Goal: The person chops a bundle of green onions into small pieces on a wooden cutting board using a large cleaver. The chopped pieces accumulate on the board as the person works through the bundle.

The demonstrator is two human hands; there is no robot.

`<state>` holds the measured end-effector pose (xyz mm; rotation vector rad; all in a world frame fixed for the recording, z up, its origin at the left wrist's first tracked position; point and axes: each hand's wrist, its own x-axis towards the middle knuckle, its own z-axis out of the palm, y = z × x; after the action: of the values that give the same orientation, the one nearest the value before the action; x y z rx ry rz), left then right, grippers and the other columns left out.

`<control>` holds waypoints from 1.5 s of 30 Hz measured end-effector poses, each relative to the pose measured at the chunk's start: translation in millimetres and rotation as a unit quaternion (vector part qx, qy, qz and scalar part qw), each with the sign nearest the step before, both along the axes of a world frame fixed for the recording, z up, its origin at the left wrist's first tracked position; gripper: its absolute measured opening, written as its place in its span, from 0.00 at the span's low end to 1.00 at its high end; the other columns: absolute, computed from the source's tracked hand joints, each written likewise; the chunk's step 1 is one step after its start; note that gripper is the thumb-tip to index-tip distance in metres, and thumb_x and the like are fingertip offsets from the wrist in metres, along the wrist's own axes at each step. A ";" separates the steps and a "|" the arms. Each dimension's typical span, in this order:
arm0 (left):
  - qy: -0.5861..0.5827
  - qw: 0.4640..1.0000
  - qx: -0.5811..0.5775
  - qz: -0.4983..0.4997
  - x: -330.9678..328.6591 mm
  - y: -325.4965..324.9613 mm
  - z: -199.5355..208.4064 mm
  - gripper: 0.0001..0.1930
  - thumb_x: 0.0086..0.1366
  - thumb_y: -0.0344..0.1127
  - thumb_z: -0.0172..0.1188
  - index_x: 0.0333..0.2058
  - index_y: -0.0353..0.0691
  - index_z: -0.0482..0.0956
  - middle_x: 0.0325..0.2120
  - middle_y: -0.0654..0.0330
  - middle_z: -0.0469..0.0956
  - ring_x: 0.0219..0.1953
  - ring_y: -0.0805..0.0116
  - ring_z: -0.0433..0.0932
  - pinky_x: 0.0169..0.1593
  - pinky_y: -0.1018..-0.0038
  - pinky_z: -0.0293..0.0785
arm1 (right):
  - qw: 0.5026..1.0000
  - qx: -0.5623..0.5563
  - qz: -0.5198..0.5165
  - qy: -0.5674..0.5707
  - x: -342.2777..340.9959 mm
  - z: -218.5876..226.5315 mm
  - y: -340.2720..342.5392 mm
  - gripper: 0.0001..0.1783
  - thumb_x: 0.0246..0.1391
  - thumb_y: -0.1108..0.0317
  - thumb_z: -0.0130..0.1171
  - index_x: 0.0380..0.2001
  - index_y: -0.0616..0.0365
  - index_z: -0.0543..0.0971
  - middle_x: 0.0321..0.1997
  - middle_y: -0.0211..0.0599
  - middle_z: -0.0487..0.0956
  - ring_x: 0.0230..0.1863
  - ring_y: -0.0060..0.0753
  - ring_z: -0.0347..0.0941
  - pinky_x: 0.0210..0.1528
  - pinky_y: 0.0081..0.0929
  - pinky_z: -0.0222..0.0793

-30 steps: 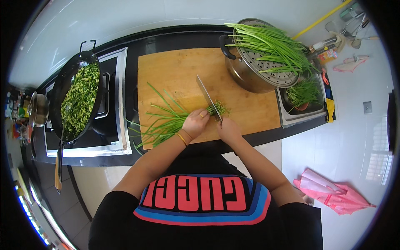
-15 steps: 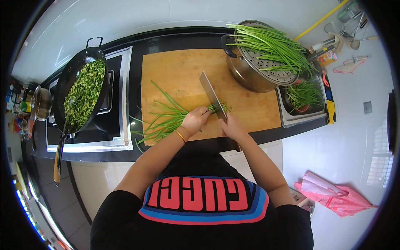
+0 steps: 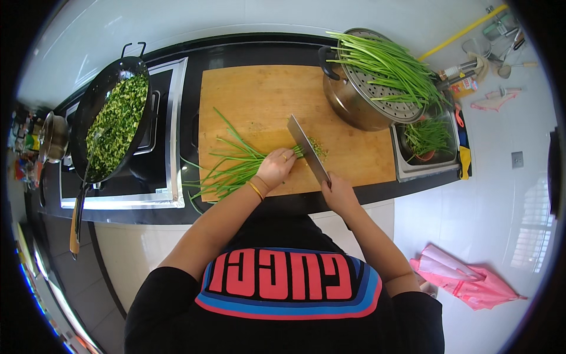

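A bunch of garlic chives (image 3: 236, 164) lies on the wooden cutting board (image 3: 259, 88), its loose green ends fanned to the left. My left hand (image 3: 276, 167) is closed over the bunch near its right end, fingers curled down on it. In my right hand (image 3: 340, 190) is a cleaver (image 3: 308, 146), gripped by the handle, which my fingers mostly hide. The blade stands just right of my left fingertips, across the end of the chives. Small chopped bits (image 3: 319, 148) lie on the board to the right of the blade.
A large steel pot (image 3: 348, 106) stands at the board's back right, with long chives (image 3: 389, 68) piled on its steamer tray. Right of the board, a sink (image 3: 407, 170) holds more greens. At left, a wok (image 3: 88, 118) of chopped greens sits on the stove, its handle sticking out over the counter edge.
My right hand has moved slightly right and down with the cleaver, and the blade has shifted a little right and lower. My left hand stays on the chives.
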<state>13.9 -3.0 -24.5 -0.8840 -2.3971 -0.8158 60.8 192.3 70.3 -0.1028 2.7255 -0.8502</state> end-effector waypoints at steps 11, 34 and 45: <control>0.000 1.000 0.003 0.000 2.2 0.1 3.3 0.10 0.47 0.27 0.54 0.31 0.33 0.75 0.33 0.57 0.73 0.37 0.60 0.74 0.42 0.70 0.71 | 0.998 0.065 0.008 -0.024 -3.7 -1.7 -12.5 0.10 0.50 0.67 0.46 0.27 0.65 0.68 0.24 0.59 0.73 0.29 0.60 0.71 0.33 0.48 0.66; 0.010 1.000 0.007 0.018 2.4 1.8 3.1 0.08 0.46 0.26 0.55 0.29 0.36 0.76 0.31 0.59 0.72 0.33 0.61 0.74 0.38 0.70 0.72 | 0.997 -0.008 -0.069 -0.044 -27.9 -40.2 -9.2 0.13 0.50 0.64 0.48 0.27 0.66 0.71 0.21 0.54 0.73 0.27 0.55 0.71 0.30 0.43 0.66; 0.003 1.000 0.013 0.006 2.5 0.0 0.5 0.10 0.46 0.27 0.54 0.30 0.34 0.75 0.31 0.58 0.72 0.34 0.60 0.74 0.39 0.69 0.72 | 0.997 0.050 -0.005 -0.055 -5.0 5.6 -2.4 0.11 0.48 0.67 0.48 0.27 0.66 0.70 0.26 0.58 0.74 0.32 0.59 0.71 0.35 0.45 0.66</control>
<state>16.4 -3.0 -24.0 -0.8592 -2.3798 -0.8371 55.8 189.9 75.9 -0.0220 2.6621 -0.6989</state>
